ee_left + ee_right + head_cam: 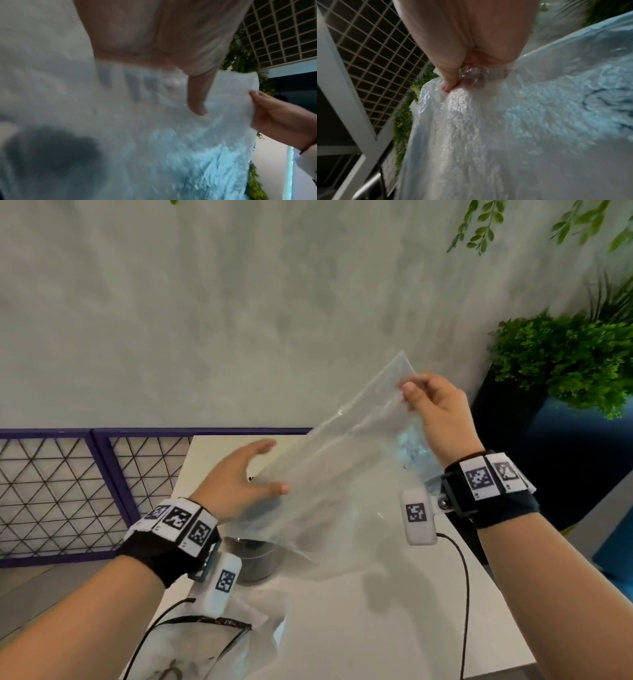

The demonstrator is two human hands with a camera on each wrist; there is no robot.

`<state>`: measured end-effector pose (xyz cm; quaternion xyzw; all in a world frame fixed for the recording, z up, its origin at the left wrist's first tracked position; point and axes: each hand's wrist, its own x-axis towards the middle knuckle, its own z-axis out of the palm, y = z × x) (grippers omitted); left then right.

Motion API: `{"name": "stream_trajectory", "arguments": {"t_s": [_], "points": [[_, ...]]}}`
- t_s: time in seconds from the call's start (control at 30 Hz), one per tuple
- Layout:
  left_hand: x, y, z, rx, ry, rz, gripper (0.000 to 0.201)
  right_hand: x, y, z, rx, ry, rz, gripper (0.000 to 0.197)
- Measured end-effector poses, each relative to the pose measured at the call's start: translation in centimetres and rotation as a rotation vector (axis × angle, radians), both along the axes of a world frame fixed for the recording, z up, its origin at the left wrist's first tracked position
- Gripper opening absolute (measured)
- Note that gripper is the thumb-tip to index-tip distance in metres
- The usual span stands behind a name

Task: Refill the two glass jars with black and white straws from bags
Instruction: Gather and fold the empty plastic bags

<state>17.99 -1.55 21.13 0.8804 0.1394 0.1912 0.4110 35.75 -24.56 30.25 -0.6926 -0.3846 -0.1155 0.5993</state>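
Right hand pinching my clear plastic bag, left hand spread against it; bag looks emptied, next I'd set it aside.

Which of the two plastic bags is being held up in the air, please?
The clear plastic bag pinched at its top corner by the right hand, with the left hand open against it. The other bag lies on the white table.
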Motion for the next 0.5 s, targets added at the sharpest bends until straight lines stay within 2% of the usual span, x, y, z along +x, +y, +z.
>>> {"name": "stream_trajectory", "arguments": {"t_s": [0.07, 0.1, 0.13, 0.2, 0.23, 0.3, 0.4, 0.47, 0.5], "points": [[0.5, -0.7, 0.2, -0.036, 0.004, -0.027, 0.012, -0.6, 0.8, 1.0, 0.061, -0.05, 0.013, 0.019], [0.6, -0.9, 0.2, -0.08, -0.048, -0.018, 0.012, -0.6, 0.8, 1.1, 0.076, -0.103, -0.03, 0.022], [0.6, -0.9, 0.0, -0.162, -0.102, 0.011, 0.016, -0.4, 0.5, 0.9, 0.077, -0.18, -0.114, 0.033], [0.2, -0.9, 0.1, -0.461, -0.2, 0.052, 0.017, 0.3, -0.4, -0.8, 0.098, -0.261, -0.299, 0.06], [-0.1, -0.7, 0.2, -0.574, -0.234, 0.05, 0.018, 0.3, -0.8, -2.1, 0.142, -0.194, -0.358, 0.071], [-0.6, -0.1, 0.2, -0.684, -0.28, 0.051, 0.02, 0.0, -1.1, -5.6, 0.203, 0.101, -0.387, 0.082], [-1.0, 0.9, 0.1, -0.908, -0.317, 0.036, 0.02, -1.1, -0.4, -11.3, 0.053, 0.491, -0.229, 0.084], [-1.1, 1.1, -0.5, -1.021, -0.298, 0.031, 0.021, -1.5, 0.1, -13.8, -0.07, 0.637, -0.108, 0.074], [-1.2, 1.3, -0.9, -1.034, -0.283, 0.043, 0.021, -1.7, 0.3, -14.4, -0.076, 0.695, -0.063, 0.06]]}}
